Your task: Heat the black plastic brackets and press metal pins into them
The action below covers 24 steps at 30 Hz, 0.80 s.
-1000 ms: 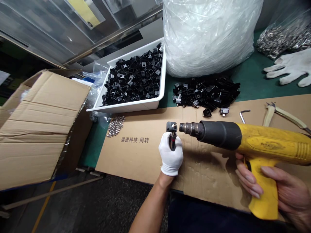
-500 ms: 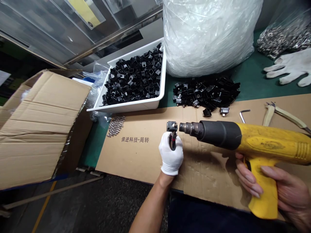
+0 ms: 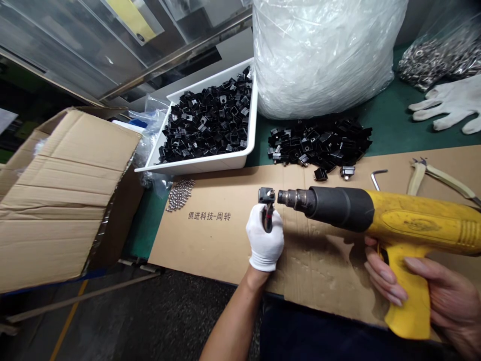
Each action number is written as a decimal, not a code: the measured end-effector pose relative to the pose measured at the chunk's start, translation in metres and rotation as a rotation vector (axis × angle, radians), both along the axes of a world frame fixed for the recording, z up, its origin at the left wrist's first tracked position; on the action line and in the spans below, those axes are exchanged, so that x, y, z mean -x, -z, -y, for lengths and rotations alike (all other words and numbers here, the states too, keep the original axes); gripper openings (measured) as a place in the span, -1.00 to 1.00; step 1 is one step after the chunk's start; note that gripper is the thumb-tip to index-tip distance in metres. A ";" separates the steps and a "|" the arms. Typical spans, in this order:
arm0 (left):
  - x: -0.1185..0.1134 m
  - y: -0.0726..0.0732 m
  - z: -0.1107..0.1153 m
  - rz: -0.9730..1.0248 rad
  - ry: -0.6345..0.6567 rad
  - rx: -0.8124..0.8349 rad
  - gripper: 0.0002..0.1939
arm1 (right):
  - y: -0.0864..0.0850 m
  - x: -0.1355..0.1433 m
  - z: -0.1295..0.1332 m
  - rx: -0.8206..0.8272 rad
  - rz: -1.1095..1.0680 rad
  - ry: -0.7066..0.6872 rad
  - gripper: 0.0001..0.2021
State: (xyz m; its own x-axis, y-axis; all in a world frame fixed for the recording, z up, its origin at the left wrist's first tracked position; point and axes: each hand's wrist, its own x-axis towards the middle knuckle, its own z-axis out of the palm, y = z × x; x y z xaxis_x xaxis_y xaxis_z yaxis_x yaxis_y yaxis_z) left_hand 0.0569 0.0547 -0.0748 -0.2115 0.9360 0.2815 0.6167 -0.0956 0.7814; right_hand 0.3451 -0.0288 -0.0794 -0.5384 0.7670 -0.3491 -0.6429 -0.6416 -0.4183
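My left hand [image 3: 264, 240], in a white glove, is closed around dark-handled pliers [image 3: 268, 220] with a bit of red on them; most of the tool is hidden by the glove. At the pliers' tip sits a small black plastic part [image 3: 265, 194] with a round metal fitting on its right side. My bare right hand [image 3: 443, 286] wraps the grip of a yellow heat gun [image 3: 417, 215]. The gun's stepped metal nozzle [image 3: 295, 199] points left at the fitting, with a narrow gap between them.
A white tray [image 3: 210, 163] of black parts stands behind, beside a loose pile of black parts [image 3: 319, 143]. Small metal pieces [image 3: 180, 195] lie on the cardboard sheet [image 3: 221, 245]. Rightward are a hex key [image 3: 378, 178], cutters [image 3: 417, 178], a glove [image 3: 451, 105]; an open box [image 3: 67, 190] is left.
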 end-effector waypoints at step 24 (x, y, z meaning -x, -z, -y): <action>-0.001 -0.001 0.001 0.001 0.003 -0.002 -0.95 | 0.004 0.002 0.001 0.031 -0.028 0.036 -0.63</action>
State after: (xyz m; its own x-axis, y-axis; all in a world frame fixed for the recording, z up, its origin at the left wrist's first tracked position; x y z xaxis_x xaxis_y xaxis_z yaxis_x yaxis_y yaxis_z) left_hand 0.0576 0.0540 -0.0742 -0.2089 0.9360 0.2834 0.6157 -0.0992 0.7817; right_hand 0.3428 -0.0301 -0.0830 -0.5201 0.7754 -0.3580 -0.6772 -0.6299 -0.3804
